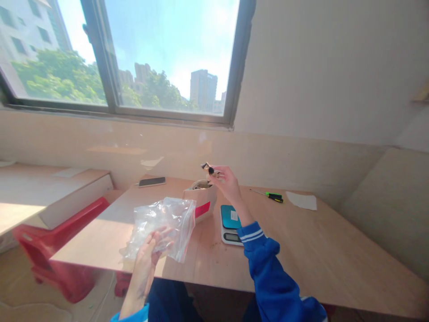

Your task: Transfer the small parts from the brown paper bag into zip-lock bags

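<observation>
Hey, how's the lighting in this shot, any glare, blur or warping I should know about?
Head view: strong daylight through the window washes out the sky and lays bright patches on the table; the clear plastic bag in the left hand glints; the small dark item in the right hand is too soft to identify; wide-angle bending curves the window frame and wall edges.

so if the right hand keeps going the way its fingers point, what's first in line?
Probably nothing near: the right hand points up and left above the cardboard box; beyond it only the beige wall under the window, though depth is unclear.
</observation>
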Demonstrator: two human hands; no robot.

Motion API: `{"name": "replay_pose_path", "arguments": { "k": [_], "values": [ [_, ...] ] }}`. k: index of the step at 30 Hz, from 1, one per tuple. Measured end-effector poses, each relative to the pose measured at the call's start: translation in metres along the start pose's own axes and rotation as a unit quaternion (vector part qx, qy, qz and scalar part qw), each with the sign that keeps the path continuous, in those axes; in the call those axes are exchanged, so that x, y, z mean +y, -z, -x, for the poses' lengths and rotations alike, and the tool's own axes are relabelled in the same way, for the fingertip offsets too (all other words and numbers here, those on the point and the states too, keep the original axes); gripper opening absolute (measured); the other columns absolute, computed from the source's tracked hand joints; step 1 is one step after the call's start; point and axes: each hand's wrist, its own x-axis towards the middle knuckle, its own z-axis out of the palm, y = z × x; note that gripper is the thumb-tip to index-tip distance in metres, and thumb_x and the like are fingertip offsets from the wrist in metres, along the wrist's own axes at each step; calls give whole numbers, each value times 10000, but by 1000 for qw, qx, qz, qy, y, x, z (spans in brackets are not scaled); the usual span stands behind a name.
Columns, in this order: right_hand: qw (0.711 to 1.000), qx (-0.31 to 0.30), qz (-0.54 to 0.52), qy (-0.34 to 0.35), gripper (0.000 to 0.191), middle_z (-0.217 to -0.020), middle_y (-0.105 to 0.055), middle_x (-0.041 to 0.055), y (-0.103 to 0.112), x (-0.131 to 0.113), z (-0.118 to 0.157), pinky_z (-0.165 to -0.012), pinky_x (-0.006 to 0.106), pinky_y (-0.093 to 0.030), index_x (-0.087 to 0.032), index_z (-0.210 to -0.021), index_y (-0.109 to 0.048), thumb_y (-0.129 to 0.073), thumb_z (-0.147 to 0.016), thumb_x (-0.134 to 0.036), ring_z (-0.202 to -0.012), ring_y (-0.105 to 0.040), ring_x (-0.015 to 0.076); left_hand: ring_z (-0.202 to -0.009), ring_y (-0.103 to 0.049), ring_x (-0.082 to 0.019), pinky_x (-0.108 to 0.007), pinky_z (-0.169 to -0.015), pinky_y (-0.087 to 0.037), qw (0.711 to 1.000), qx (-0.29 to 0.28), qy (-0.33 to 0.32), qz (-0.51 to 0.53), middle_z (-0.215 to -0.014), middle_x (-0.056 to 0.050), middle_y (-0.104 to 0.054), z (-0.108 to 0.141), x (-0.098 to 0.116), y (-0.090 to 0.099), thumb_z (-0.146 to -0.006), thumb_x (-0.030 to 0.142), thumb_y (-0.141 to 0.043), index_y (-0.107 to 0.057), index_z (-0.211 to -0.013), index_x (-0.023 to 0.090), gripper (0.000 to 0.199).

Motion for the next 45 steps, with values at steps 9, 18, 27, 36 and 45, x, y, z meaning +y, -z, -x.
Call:
{"name": "replay_pose_path", "arguments": {
  "k": [9, 18, 27, 36, 45],
  "values": [
    [992, -120, -7, -36, 102, -903, -671, 23, 7, 22, 4, -867, 345, -448, -216, -785, -596, -549, -810, -303, -948, -609, 203, -1069, -637, -260, -305, -819, -530, 1000, -6, 0, 7, -1162, -95, -698, -5, -2, 3, -718, 440, -718, -691, -1030, 183, 405],
    [993, -103, -33, -55, 160, -1075, -691, 47, -1, 10, 1, -890, 342, -451, -226, -908, -638, -557, -840, -346, -1055, -596, 210, -966, -670, -237, -291, -774, -528, 1000, 7, 10, 16, -1092, -89, -727, 0, 5, 12, -670, 454, -753, -701, -1011, 188, 435],
    [969, -156, 177, 67, 399, -1219, -652, 53, 4, 21, 2, -1044, 438, -379, -269, -851, -764, -429, -936, -469, -1210, -517, 231, -938, -684, -235, -289, -786, -537, 999, 42, 9, 20, -1086, -83, -731, 3, 9, 21, -669, 441, -761, -686, -1022, 174, 449],
    [966, -130, 209, 73, 535, -1176, -653, 61, 11, 14, -3, -1034, 410, -377, -258, -986, -740, -254, -988, -480, -1179, -532, 207, -941, -684, -238, -299, -795, -536, 998, 61, 3, 14, -1035, -83, -743, 6, 11, 29, -687, 453, -738, -683, -1023, 163, 448],
    [961, -145, 226, 69, 397, -1046, -712, 70, 21, 12, 8, -966, 394, -462, -235, -926, -738, -367, -971, -369, -1061, -616, 201, -869, -693, -201, -267, -744, -549, 997, 71, 16, 34, -993, -48, -755, 0, 11, 30, -645, 444, -775, -694, -991, 181, 442]
  ]
}}
